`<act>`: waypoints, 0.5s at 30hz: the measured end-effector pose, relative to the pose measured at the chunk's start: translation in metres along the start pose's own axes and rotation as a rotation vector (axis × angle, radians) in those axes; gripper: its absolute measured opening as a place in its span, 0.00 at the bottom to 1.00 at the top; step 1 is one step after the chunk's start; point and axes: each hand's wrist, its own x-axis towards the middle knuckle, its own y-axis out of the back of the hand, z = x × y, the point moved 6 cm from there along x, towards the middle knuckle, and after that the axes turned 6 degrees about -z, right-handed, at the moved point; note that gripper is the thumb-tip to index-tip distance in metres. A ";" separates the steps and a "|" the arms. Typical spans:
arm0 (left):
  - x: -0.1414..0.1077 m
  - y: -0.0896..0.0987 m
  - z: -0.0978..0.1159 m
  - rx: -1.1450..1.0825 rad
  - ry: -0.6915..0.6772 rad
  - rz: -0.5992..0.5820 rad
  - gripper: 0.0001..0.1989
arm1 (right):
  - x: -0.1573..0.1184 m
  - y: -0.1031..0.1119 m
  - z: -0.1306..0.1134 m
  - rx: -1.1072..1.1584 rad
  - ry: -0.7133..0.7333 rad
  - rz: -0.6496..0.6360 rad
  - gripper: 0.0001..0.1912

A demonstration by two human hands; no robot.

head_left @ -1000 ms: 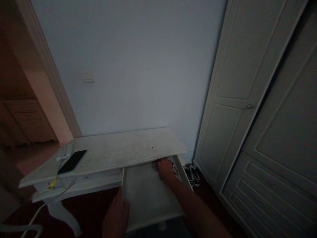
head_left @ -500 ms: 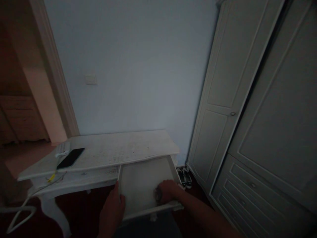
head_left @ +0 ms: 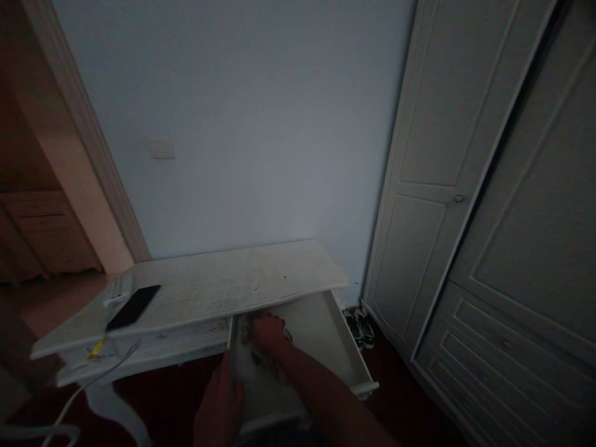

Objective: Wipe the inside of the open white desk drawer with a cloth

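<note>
A white drawer (head_left: 321, 338) is pulled out from the right part of a worn white table (head_left: 242, 273). My left hand (head_left: 221, 397) is closed on the drawer's left side near its front corner, with the thumb on the inside. Deep in the drawer, at the back left, my right hand (head_left: 269, 332) presses down on a crumpled, greyish cloth (head_left: 246, 327). Only bits of the cloth show around my fingers, and the dim light blurs its outline. My right forearm crosses over the drawer's front edge.
A dark phone (head_left: 135, 307) and a white power strip (head_left: 118, 288) lie at the table's left end, with a cable (head_left: 100, 379) hanging down. Dark shoes (head_left: 359, 326) stand on the floor between the table and a tall white wardrobe (head_left: 419, 242). A doorway opens at the left.
My right hand has moved with the cloth from the drawer's front right to its back left. My left hand stays on the drawer's left side. The view has shifted slightly.
</note>
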 end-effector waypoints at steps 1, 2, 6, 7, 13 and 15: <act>0.000 0.001 0.000 -0.009 0.004 -0.004 0.29 | 0.005 0.008 0.015 -0.010 -0.053 0.025 0.15; 0.000 0.001 0.000 -0.014 0.018 -0.010 0.29 | 0.007 0.014 0.029 -0.024 -0.100 0.047 0.16; 0.000 0.003 0.000 -0.017 0.069 -0.021 0.29 | -0.008 0.031 0.080 -0.067 -0.191 0.087 0.17; 0.000 0.004 0.001 -0.016 0.074 -0.022 0.29 | -0.015 0.034 0.091 -0.075 -0.212 0.090 0.18; -0.002 0.009 0.006 -0.017 0.060 0.014 0.28 | -0.076 0.054 0.136 -0.059 -0.255 0.008 0.15; -0.001 0.008 0.005 -0.014 0.061 0.013 0.28 | -0.104 0.063 0.142 -0.027 -0.207 -0.040 0.14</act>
